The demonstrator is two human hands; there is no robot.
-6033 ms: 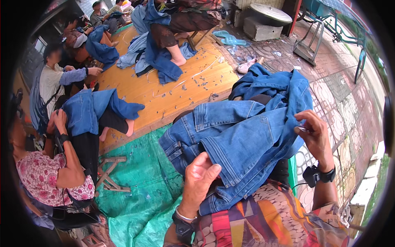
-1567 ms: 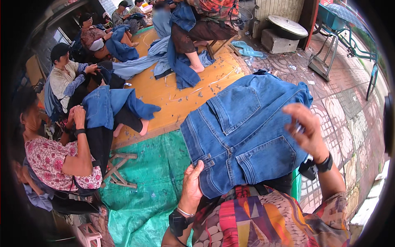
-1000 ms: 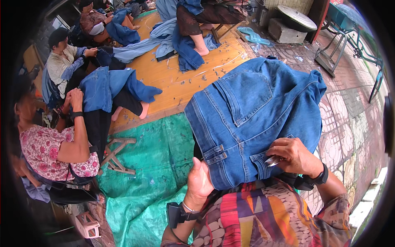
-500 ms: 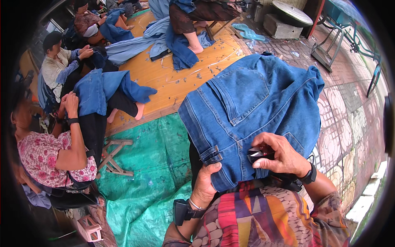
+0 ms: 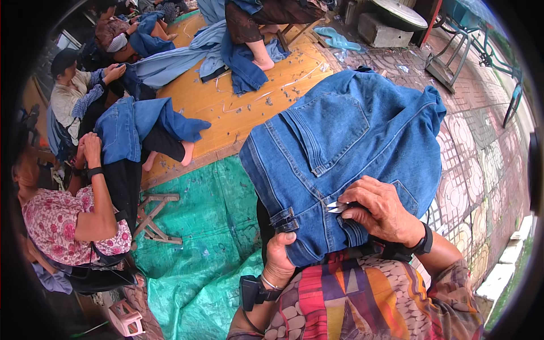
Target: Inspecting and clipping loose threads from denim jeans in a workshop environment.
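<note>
A pair of blue jeans [image 5: 340, 136] lies spread over my lap, with its back pockets and waistband showing. My left hand [image 5: 279, 258] pinches the near end of the waistband, thumb on top by a belt loop [image 5: 284, 220]; the fingers underneath are hidden. In my right hand [image 5: 381, 209] is a pair of thread snips [image 5: 335, 207], its two bright blades apart and pointing left. The blade tips are over the seam in the middle of the jeans, just below the waistband. Whether they touch the cloth I cannot tell.
Left of me a person in a flowered top [image 5: 85, 221] works on other jeans beside a folding wooden stool [image 5: 156, 218]. A green tarp [image 5: 198, 226] and a wooden board [image 5: 238, 119] cover the ground. Blue slippers [image 5: 337, 39] lie far off; a pink stool [image 5: 126, 317] stands lower left.
My right hand has moved slightly left, and the snips have turned so their blades point at the seam. The left hand keeps its hold on the waistband.
</note>
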